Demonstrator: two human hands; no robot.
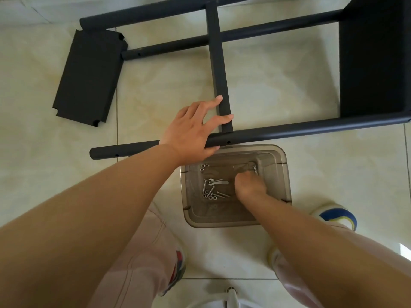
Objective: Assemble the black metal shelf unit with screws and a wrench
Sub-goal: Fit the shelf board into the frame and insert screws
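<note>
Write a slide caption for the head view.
Left hand steadies the black frame while right hand picks a screw from the plastic bin.

My black metal frame (266, 130) and black panel (89, 76) at ten o'clock lie on cream marbled tiles (289, 70); silver screws (211, 193) fill a smoky-brown tub (282, 172).

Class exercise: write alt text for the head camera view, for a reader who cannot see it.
A person crouches over a tiled floor, left hand resting on a tube of a black metal shelf frame, right hand reaching into a clear plastic tub and pinching a screw. More loose screws lie in the tub; a separate black shelf panel lies to the left.
</note>
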